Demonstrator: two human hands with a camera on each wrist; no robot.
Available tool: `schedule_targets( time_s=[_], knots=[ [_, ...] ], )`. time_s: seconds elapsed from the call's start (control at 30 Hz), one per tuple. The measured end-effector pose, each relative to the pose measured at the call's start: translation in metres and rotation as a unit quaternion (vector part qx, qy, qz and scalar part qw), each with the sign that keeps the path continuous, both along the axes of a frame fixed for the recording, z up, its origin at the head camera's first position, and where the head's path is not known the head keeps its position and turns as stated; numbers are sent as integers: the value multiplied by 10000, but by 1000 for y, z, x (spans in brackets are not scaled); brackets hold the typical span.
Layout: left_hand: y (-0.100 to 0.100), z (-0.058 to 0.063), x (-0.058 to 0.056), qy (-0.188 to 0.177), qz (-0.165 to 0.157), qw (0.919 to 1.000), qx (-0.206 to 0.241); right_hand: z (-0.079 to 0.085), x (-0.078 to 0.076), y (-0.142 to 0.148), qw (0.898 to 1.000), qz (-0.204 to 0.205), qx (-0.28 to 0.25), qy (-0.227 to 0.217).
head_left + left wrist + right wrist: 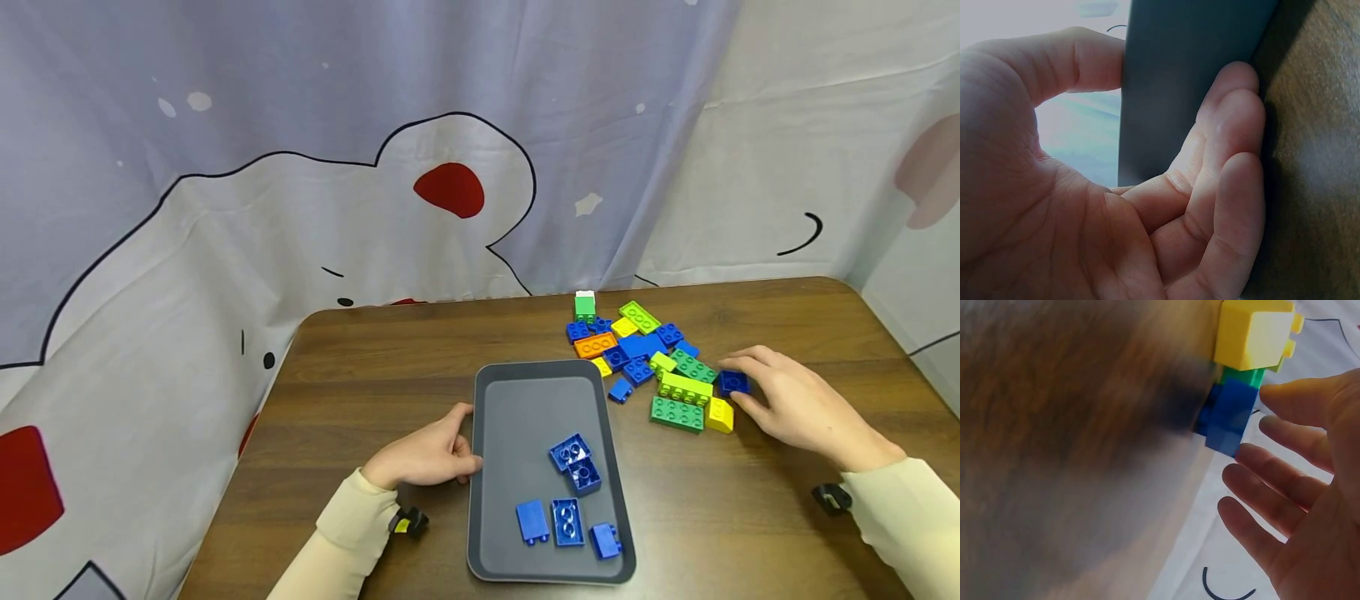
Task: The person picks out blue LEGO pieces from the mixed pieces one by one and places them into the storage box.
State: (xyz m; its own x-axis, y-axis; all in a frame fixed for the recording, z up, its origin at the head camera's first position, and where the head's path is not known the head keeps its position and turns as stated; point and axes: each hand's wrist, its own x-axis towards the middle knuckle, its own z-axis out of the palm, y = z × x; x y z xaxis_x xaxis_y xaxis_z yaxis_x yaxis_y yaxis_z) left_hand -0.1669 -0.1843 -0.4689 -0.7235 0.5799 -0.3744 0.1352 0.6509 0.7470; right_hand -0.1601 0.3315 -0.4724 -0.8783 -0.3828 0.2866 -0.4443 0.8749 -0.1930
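Observation:
My left hand grips the left rim of a grey tray. In the left wrist view, its thumb presses the tray's edge while the other fingers curl against its underside. Several blue bricks, among them one flat blue brick, lie in the tray's lower right half. On the right, my right hand hovers around a dark blue brick, thumb and fingers spread at its near edges. In the right wrist view, that brick lies studs down, and the fingertips just reach its upper edge without closing round it.
Beside the right hand spreads a loose pile of bricks, including a yellow brick, a green brick, a lime brick and an orange brick. A patterned curtain hangs behind the wooden table.

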Motion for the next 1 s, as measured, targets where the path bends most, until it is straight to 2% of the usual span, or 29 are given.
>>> schedule_targets(
  time_s=[0.23,0.43,0.7,1.0],
  knots=[
    [0,-2,-1,-8,-20,10000,13,-7,-5,5,9998,-105,15,-184],
    [-1,-1,0,4,-21,10000,-8,-7,-6,4,9993,-248,-211,-208],
    [0,0,0,7,-20,10000,-1,10,2,-4,9975,-455,-539,-10],
    [0,0,0,12,-22,10000,-29,28,19,-39,9962,-201,-714,456]
  ],
)
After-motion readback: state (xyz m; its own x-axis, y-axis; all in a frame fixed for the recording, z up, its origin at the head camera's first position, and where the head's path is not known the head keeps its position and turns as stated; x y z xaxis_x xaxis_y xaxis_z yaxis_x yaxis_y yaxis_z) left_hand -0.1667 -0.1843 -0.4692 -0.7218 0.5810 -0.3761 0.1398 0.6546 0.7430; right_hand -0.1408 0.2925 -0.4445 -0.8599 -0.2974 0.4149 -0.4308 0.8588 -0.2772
